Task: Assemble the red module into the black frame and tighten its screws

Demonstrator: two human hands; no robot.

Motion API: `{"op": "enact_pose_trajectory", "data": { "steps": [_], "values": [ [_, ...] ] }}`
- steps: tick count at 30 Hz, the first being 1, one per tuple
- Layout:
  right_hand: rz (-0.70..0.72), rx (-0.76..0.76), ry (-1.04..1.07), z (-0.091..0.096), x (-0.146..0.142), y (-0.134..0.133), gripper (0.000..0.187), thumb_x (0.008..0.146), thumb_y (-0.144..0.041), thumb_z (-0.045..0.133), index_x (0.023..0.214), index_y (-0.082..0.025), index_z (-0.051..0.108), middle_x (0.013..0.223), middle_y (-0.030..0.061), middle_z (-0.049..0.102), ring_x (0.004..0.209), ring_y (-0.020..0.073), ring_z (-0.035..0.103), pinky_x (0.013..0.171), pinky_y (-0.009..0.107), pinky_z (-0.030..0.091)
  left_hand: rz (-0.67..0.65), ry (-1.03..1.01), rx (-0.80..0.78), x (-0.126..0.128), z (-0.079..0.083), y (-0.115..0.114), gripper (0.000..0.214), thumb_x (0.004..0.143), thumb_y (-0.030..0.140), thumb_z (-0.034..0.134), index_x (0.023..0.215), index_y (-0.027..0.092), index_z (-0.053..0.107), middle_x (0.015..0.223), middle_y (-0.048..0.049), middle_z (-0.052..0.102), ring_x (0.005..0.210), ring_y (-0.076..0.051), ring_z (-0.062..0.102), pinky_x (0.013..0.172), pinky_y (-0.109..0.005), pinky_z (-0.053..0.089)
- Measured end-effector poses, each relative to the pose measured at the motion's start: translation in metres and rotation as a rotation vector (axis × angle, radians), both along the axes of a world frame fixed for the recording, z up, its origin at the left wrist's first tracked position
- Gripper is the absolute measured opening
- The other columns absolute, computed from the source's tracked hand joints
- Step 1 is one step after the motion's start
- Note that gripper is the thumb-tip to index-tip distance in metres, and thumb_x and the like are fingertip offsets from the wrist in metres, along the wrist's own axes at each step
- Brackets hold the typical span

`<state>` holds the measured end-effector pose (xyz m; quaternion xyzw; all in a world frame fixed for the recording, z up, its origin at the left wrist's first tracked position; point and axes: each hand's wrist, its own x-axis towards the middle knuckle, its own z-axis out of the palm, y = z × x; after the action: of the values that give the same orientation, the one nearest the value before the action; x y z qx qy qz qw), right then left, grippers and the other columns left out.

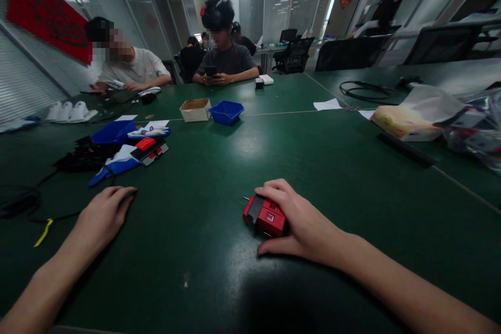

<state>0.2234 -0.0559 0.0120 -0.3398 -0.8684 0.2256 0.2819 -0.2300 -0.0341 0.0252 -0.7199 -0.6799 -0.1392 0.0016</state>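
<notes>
My right hand (301, 222) rests on the green table (219, 167) with its fingers and thumb curled around a small red and black block-like part (264, 216), which sits on the table surface. My left hand (104, 216) lies palm down on the table at the left, fingers together and stretched flat, holding nothing. Further out to the left lies a heap of blue, white, red and black parts (129, 148).
A small cardboard box (195, 109) and a blue tray (226, 111) stand mid-table. Another blue tray (112, 133) sits by the heap. Bags (418, 115) and a cable (362, 90) lie at right. Two people sit at the far side, one holding a phone.
</notes>
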Motion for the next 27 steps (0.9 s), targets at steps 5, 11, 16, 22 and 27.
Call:
{"op": "enact_pose_trajectory", "data": {
  "steps": [5,11,16,22,27],
  "values": [
    [0.085,-0.076,-0.131,0.022,0.011,0.001,0.080,0.089,-0.037,0.071,0.153,-0.025,0.024,0.144,0.0133,0.043,0.121,0.0252,0.056,0.101,0.040,0.050,-0.168,0.031,0.030,0.046,-0.001,-0.002,0.039,0.095,0.048,0.042,0.102,0.019,0.067,0.103,-0.0140,0.069,0.096,-0.033,0.066,0.085,-0.047,0.054],
    [0.045,-0.029,-0.080,0.024,0.015,0.004,0.070,0.081,-0.049,0.079,0.137,-0.025,0.044,0.125,0.0086,0.057,0.108,0.0236,0.060,0.091,0.037,0.052,-0.341,-0.250,-0.075,0.105,-0.002,0.002,0.036,0.100,0.043,0.039,0.091,0.019,0.064,0.084,-0.0060,0.064,0.074,-0.021,0.060,0.070,-0.032,0.048],
    [-0.122,-0.020,0.063,0.002,0.002,0.002,0.075,0.065,-0.056,0.089,0.119,-0.022,0.048,0.103,0.0039,0.060,0.083,0.0201,0.062,0.071,0.032,0.052,-0.559,-0.646,-0.198,0.179,-0.008,0.004,0.059,0.084,0.066,0.060,0.120,0.020,0.057,0.076,0.0020,0.052,0.062,-0.015,0.045,0.057,-0.027,0.038],
    [-0.210,0.019,0.151,-0.012,-0.001,0.003,0.064,0.079,-0.057,0.078,0.119,-0.021,0.044,0.104,0.0074,0.060,0.086,0.0224,0.064,0.074,0.034,0.054,-0.867,-0.730,-0.203,0.237,-0.008,0.009,0.083,0.061,0.062,0.086,0.130,0.025,0.060,0.118,-0.0110,0.061,0.105,-0.032,0.058,0.094,-0.043,0.047],
    [-0.207,-0.010,0.150,-0.010,-0.003,0.002,0.059,0.087,-0.060,0.068,0.124,-0.021,0.043,0.112,0.0110,0.061,0.093,0.0250,0.064,0.079,0.038,0.054,-0.787,-0.745,-0.297,0.239,-0.003,0.005,0.070,0.069,0.041,0.087,0.132,0.024,0.058,0.127,-0.0112,0.063,0.113,-0.033,0.061,0.102,-0.045,0.045]
  ]
}}
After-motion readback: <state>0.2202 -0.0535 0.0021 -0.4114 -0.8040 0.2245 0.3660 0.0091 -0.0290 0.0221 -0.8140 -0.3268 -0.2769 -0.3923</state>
